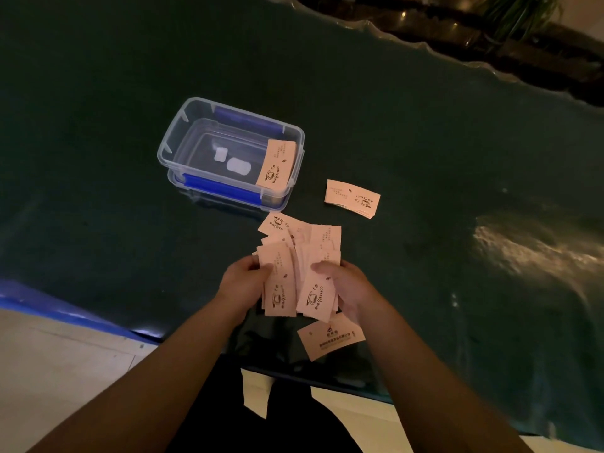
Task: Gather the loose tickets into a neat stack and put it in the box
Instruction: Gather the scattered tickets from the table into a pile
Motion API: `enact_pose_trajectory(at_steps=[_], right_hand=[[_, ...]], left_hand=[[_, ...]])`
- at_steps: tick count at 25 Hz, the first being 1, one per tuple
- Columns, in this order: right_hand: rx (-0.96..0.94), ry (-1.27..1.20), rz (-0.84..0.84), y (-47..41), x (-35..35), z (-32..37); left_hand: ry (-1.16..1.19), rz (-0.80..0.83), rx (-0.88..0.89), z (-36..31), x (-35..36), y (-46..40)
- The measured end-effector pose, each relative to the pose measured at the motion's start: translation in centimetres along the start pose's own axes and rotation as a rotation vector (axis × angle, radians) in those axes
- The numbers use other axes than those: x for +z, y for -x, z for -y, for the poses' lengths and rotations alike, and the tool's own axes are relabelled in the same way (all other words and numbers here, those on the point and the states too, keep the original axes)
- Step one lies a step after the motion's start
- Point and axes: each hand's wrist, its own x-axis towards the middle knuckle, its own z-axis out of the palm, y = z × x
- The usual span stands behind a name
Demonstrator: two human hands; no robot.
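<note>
Both hands grip a ragged fan of tickets – left hand and right hand closed on its sides. Best to tap the edges square on the desk before moving on – the box sits beyond the left hand, one ticket stack beyond the right.

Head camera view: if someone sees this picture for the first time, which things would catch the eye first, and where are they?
First, the messy bunch of pink tickets at the centre, gripped between the left hand and the right hand over the dark table. Next, the clear plastic box with blue clips, behind the hands and to the left, with a ticket stack leaning at its right end. A smaller neat stack lies on the table right of the box.
</note>
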Motion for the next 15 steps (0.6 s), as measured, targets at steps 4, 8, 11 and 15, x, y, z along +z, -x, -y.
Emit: enact_pose_trajectory(at_steps=[4,8,11,15], right_hand=[[0.023,-0.048,0.001,0.3,-0.2,-0.1],[0.019,-0.044,0.043,0.4,-0.3,-0.4],[0.01,-0.026,0.054,0.2,-0.1,-0.4],[-0.003,-0.054,0.057,0.1,-0.5,-0.5]], left_hand=[[-0.139,-0.117,0.103,-0.2,0.6,-0.3],[-0.178,-0.097,0.106,-0.4,1.9,-0.5],[-0.17,-0.086,0.09,-0.5,3.3,-0.4],[-0.186,-0.123,0.117,-0.6,4.5,-0.4]])
